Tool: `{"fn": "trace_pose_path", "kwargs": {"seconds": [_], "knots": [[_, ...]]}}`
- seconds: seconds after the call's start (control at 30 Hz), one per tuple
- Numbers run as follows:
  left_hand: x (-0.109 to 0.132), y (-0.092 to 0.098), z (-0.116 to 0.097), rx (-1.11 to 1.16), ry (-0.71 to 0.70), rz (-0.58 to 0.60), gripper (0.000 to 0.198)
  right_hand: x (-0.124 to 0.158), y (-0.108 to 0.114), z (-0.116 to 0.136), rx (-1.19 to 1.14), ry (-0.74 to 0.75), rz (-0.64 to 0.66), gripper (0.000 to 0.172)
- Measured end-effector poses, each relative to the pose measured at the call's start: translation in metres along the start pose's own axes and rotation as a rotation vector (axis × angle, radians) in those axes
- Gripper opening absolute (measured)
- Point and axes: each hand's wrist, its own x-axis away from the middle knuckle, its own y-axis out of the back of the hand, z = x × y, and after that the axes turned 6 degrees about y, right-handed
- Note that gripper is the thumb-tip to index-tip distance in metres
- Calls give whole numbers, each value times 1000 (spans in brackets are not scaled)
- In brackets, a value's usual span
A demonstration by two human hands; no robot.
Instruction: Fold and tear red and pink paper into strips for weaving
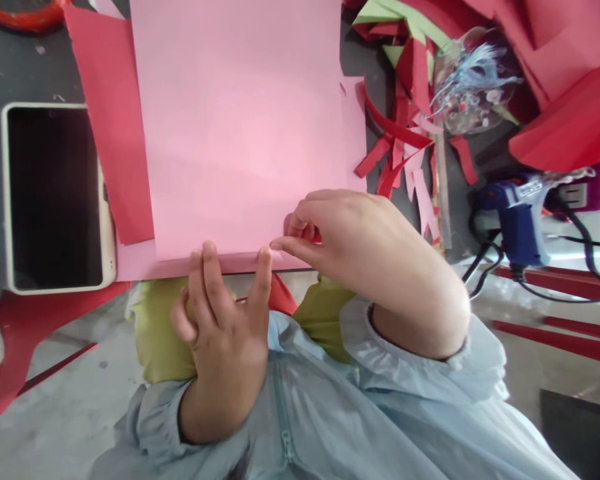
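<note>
A large pink paper sheet [240,120] lies on the dark table, folded over so its near edge doubles. My left hand [225,327] reaches up from below, its fingertips pressing on the near edge of the pink sheet. My right hand [350,233] is curled at the same edge, thumb and forefinger pinching the paper right beside my left forefinger. Light blue sleeves cover both of my arms.
A phone [55,197] with a dark screen lies at the left. Red paper sheets [113,127] sit under the pink one. Red and green paper strips [405,127], a metal ruler [443,193], a blue glue gun [517,223] with cables and a clear plastic bag [473,83] lie right.
</note>
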Motion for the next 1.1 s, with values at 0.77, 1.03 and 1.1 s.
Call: {"fn": "trace_pose_path", "kwargs": {"seconds": [0.77, 1.03, 1.1], "knots": [[-8, -1, -10, 76, -65, -23, 61, 18, 0, -26, 17, -71, -49, 17], [-11, -1, -10, -28, -93, -43, 57, 16, 0, -27, 43, -75, -31, 17], [-10, -1, -10, -26, -88, -31, 60, 16, -1, -27, 47, -71, -28, 17]]}}
